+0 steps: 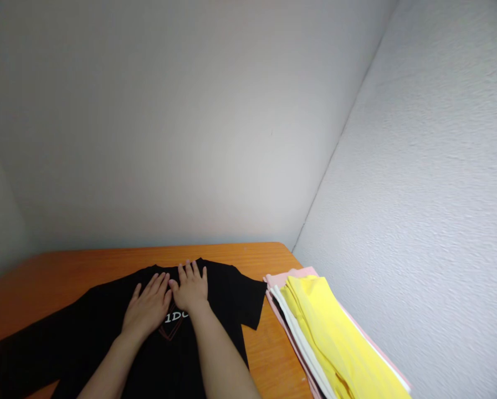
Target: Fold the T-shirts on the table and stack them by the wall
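Note:
A black T-shirt [219,310] lies spread on the wooden table, its collar toward the far edge and its sleeves out to both sides. White lettering and a reddish outline show on its chest, partly covered by my hands and forearms. My left hand [148,307] rests flat on the upper chest, fingers stretched out. Just right of it, my right hand [192,288] also lies flat, its fingertips close to the collar. Both hands are open and hold nothing. The shirt's lower part runs out of view at the bottom.
To the right, a stack of folded clothes with a yellow garment [335,332] on top, and white and pink ones beneath, lies along the right side of the orange-brown table [269,252]. A grey back wall [169,138] and a textured right wall [431,194] border the table.

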`<state>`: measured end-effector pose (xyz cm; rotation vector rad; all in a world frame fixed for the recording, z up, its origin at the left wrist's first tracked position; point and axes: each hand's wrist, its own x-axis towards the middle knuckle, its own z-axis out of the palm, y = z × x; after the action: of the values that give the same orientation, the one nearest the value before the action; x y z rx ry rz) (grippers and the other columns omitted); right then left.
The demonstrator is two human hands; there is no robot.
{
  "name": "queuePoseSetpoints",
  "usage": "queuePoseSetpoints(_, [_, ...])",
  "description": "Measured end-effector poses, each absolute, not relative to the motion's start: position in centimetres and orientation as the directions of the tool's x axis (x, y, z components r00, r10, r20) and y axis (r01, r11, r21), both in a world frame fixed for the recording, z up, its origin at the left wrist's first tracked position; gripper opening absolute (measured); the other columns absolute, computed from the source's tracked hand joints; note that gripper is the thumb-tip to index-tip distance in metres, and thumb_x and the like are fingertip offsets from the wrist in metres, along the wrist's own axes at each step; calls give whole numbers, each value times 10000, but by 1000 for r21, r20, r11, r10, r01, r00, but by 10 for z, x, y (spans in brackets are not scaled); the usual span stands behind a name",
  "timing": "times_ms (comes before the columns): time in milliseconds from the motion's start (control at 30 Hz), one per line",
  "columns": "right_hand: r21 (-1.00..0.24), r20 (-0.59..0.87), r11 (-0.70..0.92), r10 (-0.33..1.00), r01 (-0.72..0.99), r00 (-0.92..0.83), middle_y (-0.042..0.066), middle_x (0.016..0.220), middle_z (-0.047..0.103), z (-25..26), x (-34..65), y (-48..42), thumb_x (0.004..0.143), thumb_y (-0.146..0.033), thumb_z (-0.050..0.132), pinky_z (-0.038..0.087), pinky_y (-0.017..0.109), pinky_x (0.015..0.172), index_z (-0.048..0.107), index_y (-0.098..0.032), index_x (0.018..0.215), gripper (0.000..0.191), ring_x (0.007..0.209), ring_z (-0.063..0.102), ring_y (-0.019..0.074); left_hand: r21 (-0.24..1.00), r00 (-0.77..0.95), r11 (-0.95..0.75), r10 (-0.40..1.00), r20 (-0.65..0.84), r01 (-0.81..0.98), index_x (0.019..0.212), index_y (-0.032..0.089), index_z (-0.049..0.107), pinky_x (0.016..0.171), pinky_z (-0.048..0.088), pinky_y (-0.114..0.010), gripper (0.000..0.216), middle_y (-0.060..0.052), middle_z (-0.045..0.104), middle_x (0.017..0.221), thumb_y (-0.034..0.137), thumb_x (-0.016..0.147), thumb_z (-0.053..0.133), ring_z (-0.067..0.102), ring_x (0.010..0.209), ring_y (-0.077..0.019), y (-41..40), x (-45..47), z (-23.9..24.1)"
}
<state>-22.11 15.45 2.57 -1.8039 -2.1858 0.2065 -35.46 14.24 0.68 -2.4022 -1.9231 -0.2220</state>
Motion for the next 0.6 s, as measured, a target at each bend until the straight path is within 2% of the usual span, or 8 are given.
queuePoseSetpoints(100, [-317, 179, 197, 973, 928, -146, 101, 1569, 198, 32, -222, 152, 997, -520, 213, 66, 518, 1169, 263, -158, 1502, 623, 1464, 80, 222, 98, 199, -217, 965, 171, 971, 1429, 145, 411, 1176, 144, -517, 559, -56, 319, 1548, 321, 931, 230, 252, 1445, -219, 141, -353, 7])
queuePoseSetpoints(167, [-323, 258, 212, 957, 922, -130, 124, 1564, 201, 38, -223, 146, 1005, -471, 238, 88, 469, 1180, 267, -104, 1495, 613, 1464, 83, 209, 164, 187, -216, 966, 178, 963, 1426, 146, 416, 1176, 144, -526, 552, -70, 326, 1545, 317, 930, 248, 255, 1444, -226, 142, -354, 8])
queuePoseSetpoints(267, [-312, 354, 279, 921, 908, -161, 133, 1567, 174, 46, -227, 130, 1006, -428, 274, 106, 431, 1188, 255, -64, 1494, 609, 1464, 69, 207, 235, 196, -235, 965, 176, 943, 1412, 136, 437, 1172, 215, -482, 540, -88, 378, 1519, 310, 933, 260, 300, 1427, -220, 145, -359, 14])
queuePoseSetpoints(400, [-342, 288, 260, 944, 903, -162, 177, 1559, 139, 44, -231, 94, 994, -498, 250, 120, 450, 1186, 251, -3, 1482, 695, 1459, 82, 258, 258, 220, -266, 956, 195, 929, 1393, 115, 463, 1136, 329, -359, 535, -96, 456, 1470, 237, 935, 215, 398, 1373, -172, 135, -368, 29])
queuePoseSetpoints(500, [-343, 216, 280, 953, 897, -215, 182, 1558, 129, 37, -224, 68, 984, -540, 224, 121, 455, 1185, 259, 6, 1477, 737, 1456, 78, 272, 209, 301, -344, 930, 213, 915, 1369, 125, 499, 1173, 266, -391, 524, -79, 422, 1492, 207, 907, 265, 345, 1403, -187, 106, -369, 38])
queuePoseSetpoints(600, [-323, 139, 297, 954, 898, -266, 156, 1564, 113, 31, -207, 48, 956, -618, 219, 120, 460, 1184, 249, -29, 1489, 795, 1456, 70, 274, 108, 354, -374, 920, 166, 921, 1398, 123, 460, 1195, 180, -463, 543, -85, 326, 1534, 319, 917, 302, 255, 1440, -228, 69, -373, 37])
